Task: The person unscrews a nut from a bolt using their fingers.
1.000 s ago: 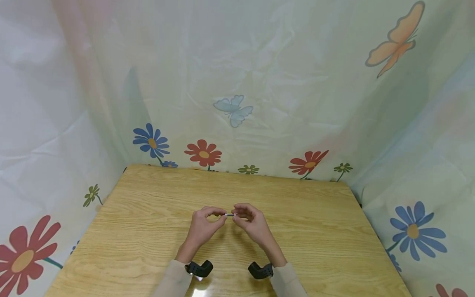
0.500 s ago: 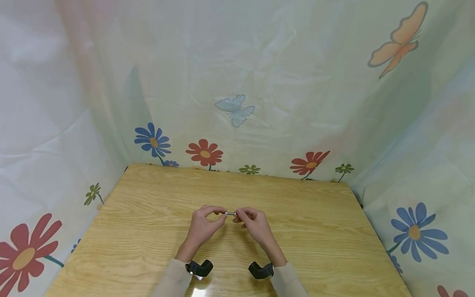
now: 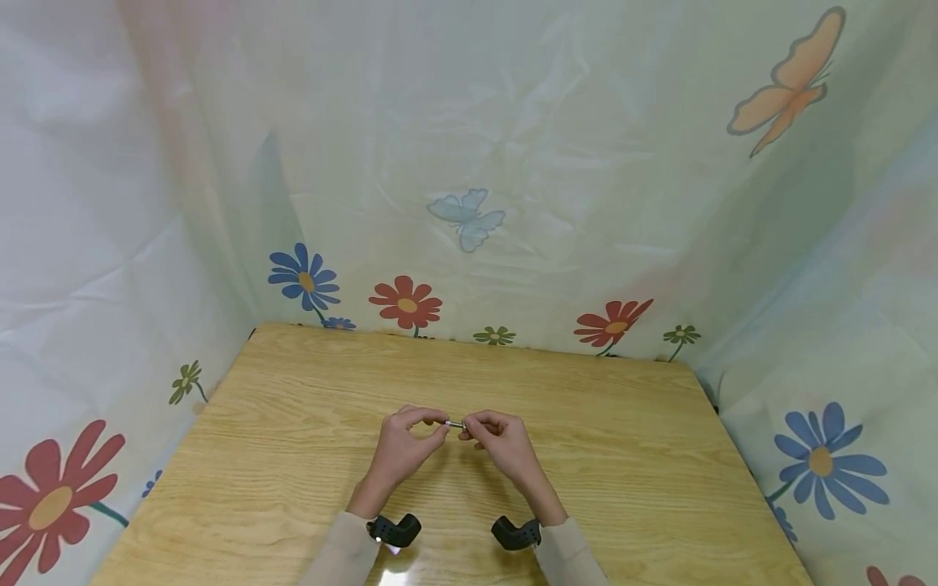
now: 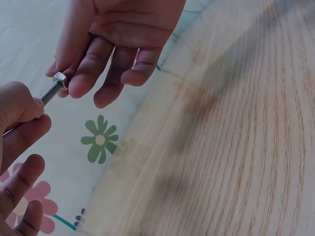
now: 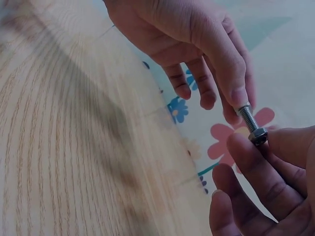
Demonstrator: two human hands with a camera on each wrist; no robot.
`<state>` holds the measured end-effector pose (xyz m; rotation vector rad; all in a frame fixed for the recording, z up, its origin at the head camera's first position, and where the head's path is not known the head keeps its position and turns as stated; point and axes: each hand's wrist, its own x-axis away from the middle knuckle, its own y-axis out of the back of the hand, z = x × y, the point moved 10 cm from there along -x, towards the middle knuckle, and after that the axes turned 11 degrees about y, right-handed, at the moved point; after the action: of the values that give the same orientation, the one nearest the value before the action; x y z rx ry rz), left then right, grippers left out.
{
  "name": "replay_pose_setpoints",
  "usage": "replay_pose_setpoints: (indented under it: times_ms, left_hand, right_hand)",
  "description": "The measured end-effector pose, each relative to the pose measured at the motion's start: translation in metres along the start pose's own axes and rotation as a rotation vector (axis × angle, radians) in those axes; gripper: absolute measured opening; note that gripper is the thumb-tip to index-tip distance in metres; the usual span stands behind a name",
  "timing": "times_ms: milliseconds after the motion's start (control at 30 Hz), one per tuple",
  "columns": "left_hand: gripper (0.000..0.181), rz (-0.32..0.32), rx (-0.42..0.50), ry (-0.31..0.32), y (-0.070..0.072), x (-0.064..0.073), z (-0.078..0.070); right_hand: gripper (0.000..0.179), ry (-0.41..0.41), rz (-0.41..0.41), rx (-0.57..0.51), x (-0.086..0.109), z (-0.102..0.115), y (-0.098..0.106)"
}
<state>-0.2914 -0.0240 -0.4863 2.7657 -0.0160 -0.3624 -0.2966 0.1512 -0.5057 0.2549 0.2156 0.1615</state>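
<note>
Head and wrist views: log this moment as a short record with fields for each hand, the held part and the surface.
left hand: pinches the threaded shaft of the small silver metal bolt
right hand: fingertips grip the silver hex nut on the bolt's end
bolt position: held level between both hands, above the table
surface: light wooden table
backdrop: floral-printed sheet

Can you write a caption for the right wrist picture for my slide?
Left hand holds a bolt while right hand pinches its nut above the table.
</note>
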Motion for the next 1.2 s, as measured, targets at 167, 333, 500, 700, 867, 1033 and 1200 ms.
replay_pose_setpoints:
  times_ms: [167,333,500,700,867,1033,1200]
  left_hand:
    - [0.012,0.000,0.002,0.006,0.0002,0.0001,0.0006]
    - [0.011,-0.010,-0.003,0.005,0.0012,-0.0009,0.0002]
    - [0.011,-0.017,-0.004,-0.005,0.0017,-0.0007,-0.0002]
    - [0.012,-0.021,-0.020,0.001,0.0015,0.0001,0.0006]
    - [0.010,-0.010,-0.008,0.003,0.0002,0.0001,0.0017]
    - [0.012,-0.002,0.001,0.009,-0.0009,-0.0001,0.0029]
    - [0.012,-0.004,0.003,0.006,-0.0014,0.0000,0.0032]
  right_hand:
    - [0.022,0.026,0.024,-0.032,0.0007,0.0007,0.0006]
    - [0.023,0.038,0.036,-0.045,0.0005,0.0051,0.0017]
    - [0.024,0.043,0.023,-0.038,0.0002,0.0031,0.0013]
    - [0.025,0.056,0.016,-0.024,0.0011,0.0023,0.0010]
    - [0.024,0.080,0.014,-0.023,0.0008,0.0039,0.0026]
    - [0.022,0.098,0.025,-0.027,0.0006,0.0050,0.0032]
    - [0.028,0.095,0.031,-0.054,0.0000,0.0021,0.0024]
